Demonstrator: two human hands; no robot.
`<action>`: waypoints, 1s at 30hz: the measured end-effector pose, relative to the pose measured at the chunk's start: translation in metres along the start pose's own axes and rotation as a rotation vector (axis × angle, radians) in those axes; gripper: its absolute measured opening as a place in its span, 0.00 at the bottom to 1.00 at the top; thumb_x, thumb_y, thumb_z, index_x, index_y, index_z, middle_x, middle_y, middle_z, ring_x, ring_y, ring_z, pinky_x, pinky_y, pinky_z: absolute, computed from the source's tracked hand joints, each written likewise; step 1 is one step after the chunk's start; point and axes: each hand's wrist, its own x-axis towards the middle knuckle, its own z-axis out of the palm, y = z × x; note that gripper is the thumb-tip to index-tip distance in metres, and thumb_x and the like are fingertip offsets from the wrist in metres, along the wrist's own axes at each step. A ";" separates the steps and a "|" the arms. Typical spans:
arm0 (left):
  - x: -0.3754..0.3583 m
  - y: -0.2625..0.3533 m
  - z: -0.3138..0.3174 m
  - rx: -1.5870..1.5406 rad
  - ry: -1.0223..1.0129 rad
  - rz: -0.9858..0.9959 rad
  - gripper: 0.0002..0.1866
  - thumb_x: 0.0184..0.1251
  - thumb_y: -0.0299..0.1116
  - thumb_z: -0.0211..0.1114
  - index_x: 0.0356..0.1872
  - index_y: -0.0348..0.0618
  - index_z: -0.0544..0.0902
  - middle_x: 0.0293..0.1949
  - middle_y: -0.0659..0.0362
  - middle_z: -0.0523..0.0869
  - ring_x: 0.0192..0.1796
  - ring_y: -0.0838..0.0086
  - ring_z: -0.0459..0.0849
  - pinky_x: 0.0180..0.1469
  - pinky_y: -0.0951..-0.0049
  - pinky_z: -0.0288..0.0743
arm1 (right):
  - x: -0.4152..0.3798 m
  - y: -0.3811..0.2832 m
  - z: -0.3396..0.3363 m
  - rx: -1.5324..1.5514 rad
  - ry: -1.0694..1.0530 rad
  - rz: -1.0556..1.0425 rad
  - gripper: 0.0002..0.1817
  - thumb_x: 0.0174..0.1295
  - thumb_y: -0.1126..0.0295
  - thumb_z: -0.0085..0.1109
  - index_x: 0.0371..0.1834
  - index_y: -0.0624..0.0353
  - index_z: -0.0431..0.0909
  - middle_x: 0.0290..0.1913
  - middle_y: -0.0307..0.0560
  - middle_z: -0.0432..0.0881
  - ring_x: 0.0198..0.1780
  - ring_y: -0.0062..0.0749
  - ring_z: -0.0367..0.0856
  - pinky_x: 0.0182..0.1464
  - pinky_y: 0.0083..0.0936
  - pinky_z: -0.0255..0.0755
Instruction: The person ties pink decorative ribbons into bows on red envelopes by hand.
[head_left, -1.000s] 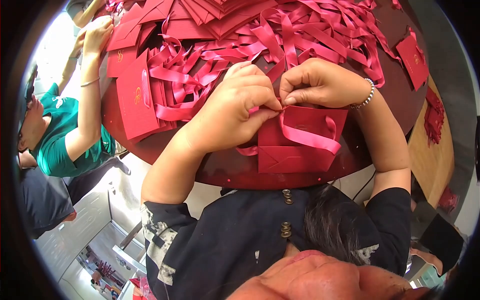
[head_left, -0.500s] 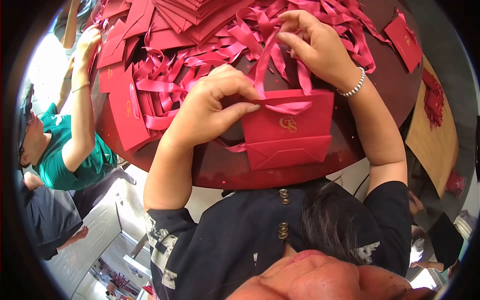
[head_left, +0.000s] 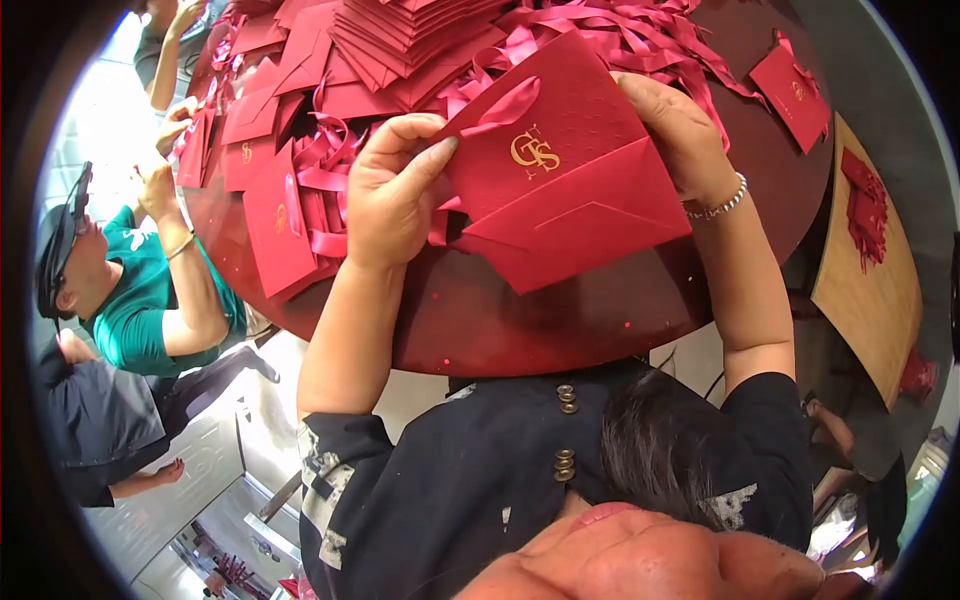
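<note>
in front of you is a round, glossy dark red table (head_left: 480, 335), with tiny pink specks (head_left: 627, 325) along its near edge. on it, toward the far side, you have a stack of flat red bags (head_left: 410, 45) and a heap of pink ribbons (head_left: 640, 28), a cluster of gold-marked bags (head_left: 270, 240) at your left, and a lone red bag (head_left: 793, 95) by the right edge. to your right, a tan wooden board (head_left: 880, 320) carries a red bundle (head_left: 865, 210).

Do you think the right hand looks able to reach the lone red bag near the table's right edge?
Probably yes: only ribbons and tabletop separate the right hand from the lone bag, though that hand must release the held bag first.
</note>
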 end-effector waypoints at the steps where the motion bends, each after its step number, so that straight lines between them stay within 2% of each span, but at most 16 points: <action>1: 0.000 -0.003 0.000 0.011 0.003 0.004 0.10 0.73 0.16 0.62 0.51 0.36 0.80 0.50 0.56 0.86 0.52 0.72 0.86 0.59 0.72 0.79 | 0.004 0.002 0.010 0.007 -0.009 -0.003 0.18 0.78 0.63 0.56 0.61 0.62 0.80 0.54 0.41 0.85 0.53 0.24 0.83 0.58 0.20 0.76; 3: 0.001 -0.006 0.004 -0.173 0.010 -0.130 0.09 0.74 0.17 0.60 0.51 0.38 0.79 0.50 0.55 0.86 0.53 0.70 0.86 0.61 0.67 0.80 | 0.010 0.004 0.028 0.086 -0.494 -0.390 0.22 0.77 0.65 0.56 0.70 0.62 0.74 0.64 0.47 0.83 0.65 0.30 0.81 0.68 0.25 0.73; 6: 0.001 -0.009 0.017 -0.211 -0.088 -0.196 0.08 0.76 0.21 0.59 0.52 0.40 0.77 0.52 0.54 0.86 0.56 0.66 0.86 0.61 0.59 0.80 | 0.008 0.037 0.025 -0.349 -0.229 -0.394 0.24 0.75 0.66 0.60 0.71 0.61 0.73 0.53 0.42 0.85 0.54 0.21 0.82 0.57 0.21 0.76; 9: -0.004 -0.012 0.018 -0.351 -0.232 -0.206 0.11 0.77 0.24 0.59 0.57 0.38 0.76 0.52 0.52 0.86 0.56 0.64 0.86 0.63 0.58 0.80 | 0.011 0.015 0.039 -0.489 -0.273 -0.068 0.25 0.72 0.67 0.65 0.71 0.58 0.74 0.40 0.33 0.82 0.41 0.13 0.78 0.43 0.16 0.73; 11: 0.002 -0.019 -0.002 -0.374 -0.395 -0.198 0.16 0.80 0.30 0.57 0.63 0.39 0.74 0.55 0.52 0.84 0.57 0.64 0.86 0.60 0.60 0.82 | 0.008 0.023 0.048 -0.396 -0.205 -0.114 0.27 0.67 0.65 0.71 0.69 0.56 0.77 0.31 0.28 0.75 0.32 0.10 0.69 0.34 0.15 0.65; 13: 0.013 -0.015 -0.007 -0.308 0.142 -1.170 0.20 0.82 0.35 0.55 0.68 0.41 0.72 0.59 0.53 0.82 0.57 0.65 0.85 0.57 0.64 0.85 | 0.010 0.023 0.045 -0.613 -0.257 -0.129 0.30 0.64 0.69 0.74 0.70 0.56 0.75 0.30 0.25 0.72 0.30 0.08 0.66 0.32 0.13 0.61; 14: -0.012 -0.032 -0.019 -0.471 -0.391 -0.657 0.22 0.82 0.38 0.55 0.71 0.41 0.70 0.60 0.54 0.81 0.57 0.66 0.85 0.53 0.66 0.87 | 0.007 0.021 0.048 -0.660 -0.228 -0.124 0.28 0.61 0.70 0.76 0.65 0.56 0.77 0.28 0.24 0.70 0.31 0.08 0.65 0.32 0.13 0.58; 17: -0.028 -0.037 -0.020 -0.069 -0.268 -0.542 0.22 0.82 0.37 0.55 0.71 0.40 0.71 0.60 0.53 0.81 0.56 0.66 0.85 0.53 0.66 0.87 | 0.007 0.034 0.043 -0.685 -0.176 -0.210 0.22 0.61 0.71 0.77 0.58 0.57 0.80 0.31 0.25 0.73 0.31 0.07 0.66 0.32 0.13 0.61; 18: -0.023 -0.027 -0.012 -0.069 -0.268 -0.541 0.22 0.82 0.37 0.55 0.71 0.40 0.71 0.60 0.53 0.81 0.56 0.66 0.85 0.53 0.66 0.87 | 0.008 0.033 0.042 -0.686 -0.176 -0.211 0.22 0.61 0.71 0.77 0.58 0.57 0.80 0.31 0.25 0.73 0.31 0.07 0.66 0.32 0.13 0.61; 20: -0.006 0.006 0.016 -0.333 0.151 -1.095 0.21 0.83 0.36 0.53 0.71 0.40 0.71 0.59 0.53 0.82 0.56 0.66 0.86 0.53 0.67 0.87 | 0.009 0.028 0.038 -0.529 -0.174 -0.149 0.14 0.65 0.73 0.72 0.51 0.59 0.82 0.37 0.28 0.77 0.34 0.08 0.70 0.35 0.15 0.67; 21: -0.010 0.006 0.015 -0.331 0.152 -1.093 0.21 0.83 0.36 0.53 0.71 0.40 0.71 0.59 0.53 0.82 0.56 0.66 0.86 0.53 0.67 0.87 | 0.009 0.027 0.034 -0.528 -0.176 -0.151 0.14 0.65 0.73 0.72 0.51 0.59 0.82 0.37 0.28 0.77 0.34 0.08 0.70 0.35 0.15 0.67; 23: -0.018 0.008 0.014 -0.193 -0.051 -0.518 0.17 0.82 0.31 0.55 0.66 0.36 0.75 0.54 0.52 0.85 0.54 0.68 0.87 0.52 0.70 0.87 | 0.007 0.021 0.022 -0.562 -0.191 -0.061 0.06 0.69 0.74 0.68 0.45 0.61 0.82 0.43 0.30 0.80 0.39 0.11 0.74 0.41 0.17 0.72; 24: -0.013 0.013 0.014 -0.190 -0.050 -0.513 0.17 0.82 0.31 0.55 0.66 0.36 0.75 0.54 0.52 0.85 0.54 0.68 0.87 0.52 0.70 0.87 | 0.007 0.018 0.012 -0.660 -0.224 -0.079 0.04 0.70 0.74 0.66 0.41 0.62 0.80 0.42 0.32 0.80 0.42 0.14 0.75 0.45 0.18 0.72; 26: 0.001 0.030 0.027 0.311 0.084 -0.023 0.12 0.78 0.24 0.58 0.58 0.33 0.79 0.50 0.53 0.87 0.50 0.70 0.88 0.52 0.73 0.85 | 0.003 0.006 0.011 -0.820 -0.258 -0.106 0.05 0.69 0.74 0.66 0.41 0.63 0.79 0.41 0.33 0.80 0.42 0.15 0.76 0.45 0.19 0.72; 27: 0.001 0.033 0.026 0.492 0.119 0.194 0.12 0.76 0.22 0.59 0.56 0.30 0.80 0.53 0.50 0.87 0.56 0.69 0.86 0.62 0.70 0.79 | 0.001 0.003 0.010 -0.979 -0.287 -0.130 0.06 0.69 0.74 0.66 0.40 0.63 0.78 0.40 0.34 0.80 0.42 0.17 0.76 0.44 0.19 0.72; 30: -0.008 0.055 0.061 1.041 -0.246 0.427 0.13 0.67 0.20 0.67 0.51 0.32 0.80 0.48 0.51 0.88 0.49 0.64 0.88 0.53 0.69 0.82 | 0.002 0.018 0.002 -1.138 -0.320 -0.437 0.07 0.65 0.75 0.67 0.41 0.64 0.78 0.38 0.45 0.81 0.39 0.33 0.80 0.43 0.27 0.75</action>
